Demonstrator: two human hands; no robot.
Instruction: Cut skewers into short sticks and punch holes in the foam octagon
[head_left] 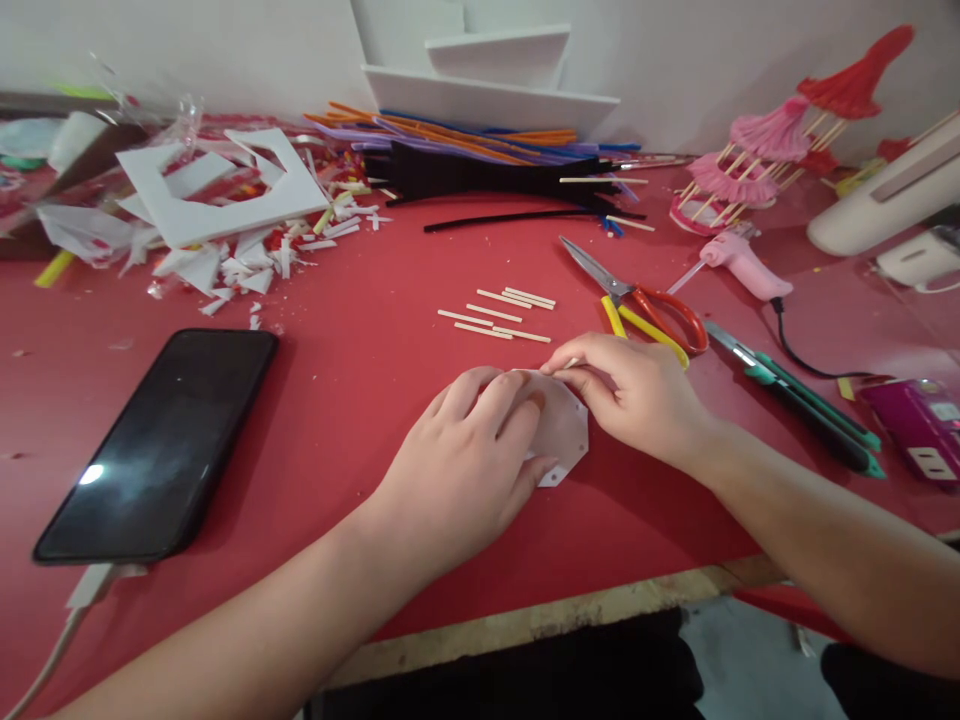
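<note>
A white, many-sided foam board piece (566, 425) with small holes along its rim lies at the front middle of the red table. My left hand (466, 462) is closed over its left side, fingers on top and thumb at the near edge. At the far edge of the piece, my right hand (637, 400) pinches a short wooden stick (573, 362) between thumb and forefinger. Most of that stick is hidden by the fingers. Just beyond my hands lie several loose wooden sticks (495, 312).
Right of my hands are scissors (619, 290), a green utility knife (802, 400), a pink glue gun (746, 265) and a pink-and-red layered model (750, 160). A phone (161, 440) lies left. Foam scraps (225, 200) and pipe cleaners (465, 140) lie at the back.
</note>
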